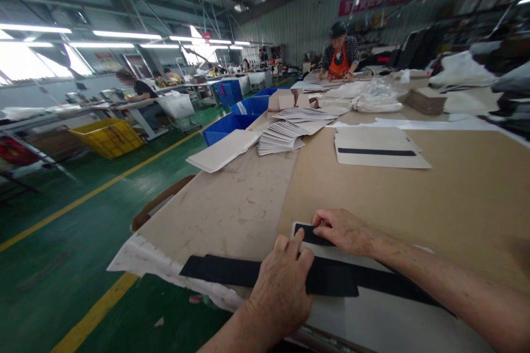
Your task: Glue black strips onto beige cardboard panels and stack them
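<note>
My left hand (285,281) lies over dark flat strips (335,277) at the near table edge. Its fingers are curled, and the index fingertip presses the left end of another black strip (305,233). That strip rests along the far edge of a pale board (356,256), close to its rounded corner. With thumb and fingers closed in a pinch, my right hand (345,230) holds the same strip just right of that fingertip. The right forearm hides much of the board and strip. Farther off lies a pale board with a black strip across it (376,152).
Fanned pale boards (285,131) and a stack of boards (226,150) sit at the left table edge. Beyond are a brown stack (425,100) and clear plastic bags (376,96). A person in an orange apron (340,63) works at the far end. Blue bins (227,128) stand alongside.
</note>
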A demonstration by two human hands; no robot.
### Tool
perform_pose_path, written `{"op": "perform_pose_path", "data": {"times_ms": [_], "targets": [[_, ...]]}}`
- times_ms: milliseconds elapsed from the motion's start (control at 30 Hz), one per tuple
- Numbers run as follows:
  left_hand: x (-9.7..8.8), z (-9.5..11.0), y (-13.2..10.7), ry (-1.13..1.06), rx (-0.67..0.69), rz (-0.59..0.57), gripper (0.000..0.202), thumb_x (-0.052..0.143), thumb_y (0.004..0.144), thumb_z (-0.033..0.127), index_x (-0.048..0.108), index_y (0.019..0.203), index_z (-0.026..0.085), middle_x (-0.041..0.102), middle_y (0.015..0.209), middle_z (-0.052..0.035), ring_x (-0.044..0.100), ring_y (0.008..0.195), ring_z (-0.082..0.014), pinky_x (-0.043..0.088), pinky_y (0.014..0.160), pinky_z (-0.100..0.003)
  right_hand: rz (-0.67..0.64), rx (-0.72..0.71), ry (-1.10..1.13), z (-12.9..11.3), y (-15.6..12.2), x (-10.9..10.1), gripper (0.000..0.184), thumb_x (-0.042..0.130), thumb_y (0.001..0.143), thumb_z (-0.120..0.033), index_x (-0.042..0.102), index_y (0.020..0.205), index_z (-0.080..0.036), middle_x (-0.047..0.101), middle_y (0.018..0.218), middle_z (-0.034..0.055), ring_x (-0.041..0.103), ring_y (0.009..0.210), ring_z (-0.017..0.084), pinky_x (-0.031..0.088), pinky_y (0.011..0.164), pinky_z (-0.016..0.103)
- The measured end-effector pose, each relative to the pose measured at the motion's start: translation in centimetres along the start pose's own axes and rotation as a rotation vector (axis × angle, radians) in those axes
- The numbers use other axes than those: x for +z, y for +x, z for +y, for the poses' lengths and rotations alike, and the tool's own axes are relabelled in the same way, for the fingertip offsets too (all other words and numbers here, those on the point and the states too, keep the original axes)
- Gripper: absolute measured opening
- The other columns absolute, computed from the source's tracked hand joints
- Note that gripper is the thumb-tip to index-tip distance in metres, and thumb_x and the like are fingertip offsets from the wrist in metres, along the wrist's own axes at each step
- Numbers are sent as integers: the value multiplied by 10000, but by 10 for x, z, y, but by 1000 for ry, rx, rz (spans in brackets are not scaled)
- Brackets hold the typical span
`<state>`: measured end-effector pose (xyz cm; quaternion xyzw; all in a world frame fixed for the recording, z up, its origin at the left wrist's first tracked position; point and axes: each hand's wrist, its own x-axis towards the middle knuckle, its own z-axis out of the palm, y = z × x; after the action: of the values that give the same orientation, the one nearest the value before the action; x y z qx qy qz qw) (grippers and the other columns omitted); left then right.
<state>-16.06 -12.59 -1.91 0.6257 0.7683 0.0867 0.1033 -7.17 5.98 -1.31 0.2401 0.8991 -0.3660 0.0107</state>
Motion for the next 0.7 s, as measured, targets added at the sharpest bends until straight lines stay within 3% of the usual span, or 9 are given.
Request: {"op": "perform_pose_path", "data": {"times_ms": [133, 267, 333, 400, 500, 700], "targets": [[0, -1, 1, -1, -11, -3, 524, 559, 651, 197, 563, 1175, 180, 354, 1528, -94, 393, 1250, -311, 397, 1071, -445, 0, 4, 54, 3, -7, -10, 151, 603, 779, -294, 620, 879, -181, 643, 688, -10, 547, 616, 123, 369, 569, 243], [1, -1, 2, 15, -9, -10, 529, 555, 647, 195, 568, 1176, 176, 355, 1526, -98, 396, 1242, -309, 391, 1075, -443, -233, 74, 256, 28, -40, -47, 370, 662, 704, -296, 579, 1053, -206, 668, 809, -16, 589, 676, 137, 408, 575, 233], [1, -1, 3, 28, -13, -12, 537, 531, 646, 167, 569, 1182, 178, 361, 1525, -92, 393, 1243, -302, 390, 1074, -437, -272, 131, 284, 48, -63, -66, 378, 656, 696, -290, 577, 1057, -211, 669, 844, -8, 596, 712, 144, 418, 591, 236], [1, 0, 4, 47, -19, -10, 543, 504, 639, 133, 577, 1174, 180, 362, 1527, -85, 394, 1241, -290, 384, 1078, -431, -197, 203, 260, 70, -86, -77, 294, 644, 701, -299, 593, 973, -199, 654, 808, -2, 576, 701, 140, 407, 592, 239], [1, 0, 6, 78, -31, -19, 571, 481, 618, 103, 587, 1174, 179, 362, 1529, -81, 398, 1239, -276, 375, 1086, -427, -24, 314, 256, 93, -109, -75, 205, 609, 736, -325, 588, 890, -192, 628, 744, -6, 529, 640, 125, 376, 571, 244], [3, -2, 9, 168, -40, -50, 633, 473, 610, 89, 579, 1225, 199, 332, 1553, -45, 393, 1271, -270, 364, 1104, -438, 247, 392, 137, 100, -125, -49, 162, 615, 763, -356, 568, 814, -210, 620, 701, -22, 523, 637, 133, 372, 591, 261]]}}
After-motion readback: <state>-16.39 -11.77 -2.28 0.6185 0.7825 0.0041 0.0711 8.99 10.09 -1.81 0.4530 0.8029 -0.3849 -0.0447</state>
